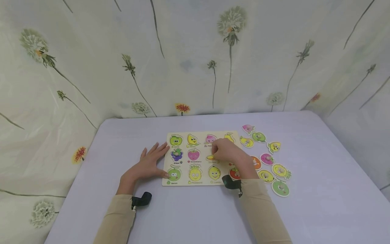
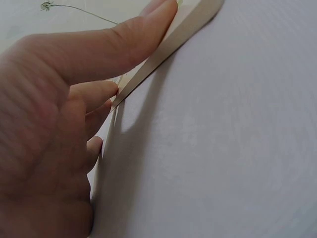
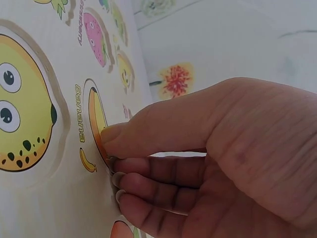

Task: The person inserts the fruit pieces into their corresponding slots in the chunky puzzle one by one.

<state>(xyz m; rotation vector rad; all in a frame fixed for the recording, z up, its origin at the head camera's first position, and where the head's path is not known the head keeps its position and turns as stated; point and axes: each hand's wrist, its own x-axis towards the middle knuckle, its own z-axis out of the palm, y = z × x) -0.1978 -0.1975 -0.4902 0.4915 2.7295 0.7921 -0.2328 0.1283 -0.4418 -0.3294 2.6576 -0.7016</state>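
A pale wooden fruit puzzle board (image 1: 184, 165) lies flat on the table, with labelled fruit pictures in rows. My right hand (image 1: 228, 152) is over its right half. Thumb and fingertips pinch the banana puzzle piece (image 3: 97, 119) at the spot labelled Banana; whether the piece sits fully in its recess is hidden by the fingers. My left hand (image 1: 148, 165) lies at the board's left side with fingers spread. Its thumb (image 2: 119, 49) rests on the board near the melon picture (image 1: 174, 174), and its fingertips touch the left edge.
Right of the board lie several loose knobbed fruit pieces, among them a strawberry (image 1: 267, 159), a pineapple (image 1: 281, 171), a pear (image 1: 247, 142) and a green round piece (image 1: 280, 188). A white cloth covers the table (image 1: 189, 213). Flower-patterned curtain (image 1: 189, 81) hangs behind.
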